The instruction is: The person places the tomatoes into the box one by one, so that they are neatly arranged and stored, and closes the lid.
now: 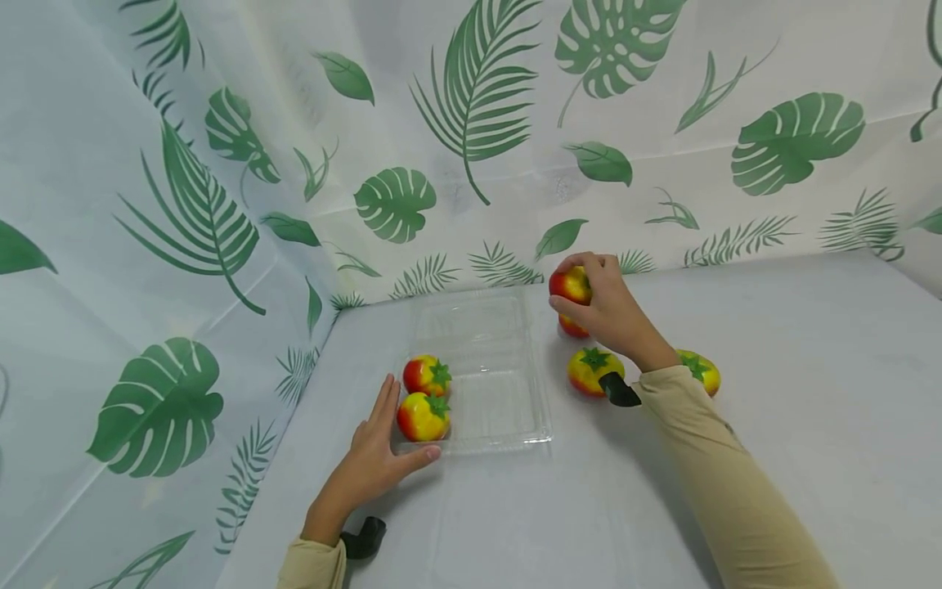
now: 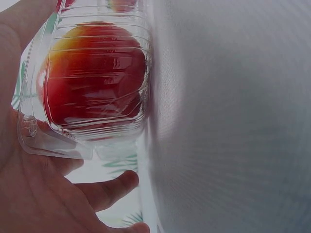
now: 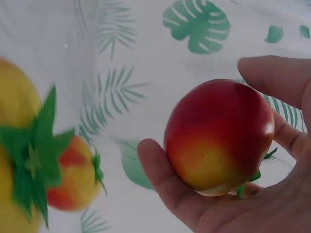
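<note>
In the head view my right hand grips a red-and-yellow tomato between thumb and fingers. The right wrist view shows this tomato close up, its green leafy top turned toward the palm. Another tomato is partly visible just below it. My left hand rests against the near left corner of a clear plastic container, fingers straight and thumb spread. Inside the container's left side sit two tomatoes, a nearer one and a farther one. Through the container wall, the left wrist view shows one tomato.
Right of the container, a yellow tomato lies on the white table. One more tomato is partly hidden behind the right sleeve. A leaf-patterned curtain stands along the table's back and left.
</note>
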### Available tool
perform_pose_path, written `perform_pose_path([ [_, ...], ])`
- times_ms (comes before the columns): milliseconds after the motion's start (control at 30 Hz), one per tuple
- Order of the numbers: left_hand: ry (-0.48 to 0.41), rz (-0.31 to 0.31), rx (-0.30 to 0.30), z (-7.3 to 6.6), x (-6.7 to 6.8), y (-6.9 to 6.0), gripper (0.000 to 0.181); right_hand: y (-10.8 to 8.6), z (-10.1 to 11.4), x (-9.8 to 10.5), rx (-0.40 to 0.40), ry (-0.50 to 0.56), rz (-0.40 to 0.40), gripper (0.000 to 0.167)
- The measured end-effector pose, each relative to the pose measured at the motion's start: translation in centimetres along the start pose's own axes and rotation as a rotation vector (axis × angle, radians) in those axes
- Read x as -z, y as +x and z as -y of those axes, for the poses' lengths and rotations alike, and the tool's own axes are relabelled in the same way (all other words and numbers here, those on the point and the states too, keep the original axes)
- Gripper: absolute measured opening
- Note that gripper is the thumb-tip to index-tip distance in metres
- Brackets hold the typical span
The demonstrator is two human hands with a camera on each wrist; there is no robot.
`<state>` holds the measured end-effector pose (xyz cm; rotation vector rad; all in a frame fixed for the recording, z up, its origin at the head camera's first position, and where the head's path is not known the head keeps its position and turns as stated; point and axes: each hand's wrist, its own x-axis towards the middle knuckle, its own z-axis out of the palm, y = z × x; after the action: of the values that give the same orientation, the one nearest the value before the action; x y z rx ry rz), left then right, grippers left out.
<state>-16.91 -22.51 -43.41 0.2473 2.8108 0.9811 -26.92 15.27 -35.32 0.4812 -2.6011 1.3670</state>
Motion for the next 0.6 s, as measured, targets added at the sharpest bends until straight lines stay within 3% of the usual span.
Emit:
perform_pose_path([
  [267,0.009,0.003,-0.008,0.2,0.1,-0.1,0.125,0.2,0.9,-1.6,0.006,0.053,0.052,0.047],
  [600,-0.003,0.001,-0.012,0.1,0.1,-0.2,0.124,0.5,2.1,-3.2,0.074,0.167,0.084,0.043],
])
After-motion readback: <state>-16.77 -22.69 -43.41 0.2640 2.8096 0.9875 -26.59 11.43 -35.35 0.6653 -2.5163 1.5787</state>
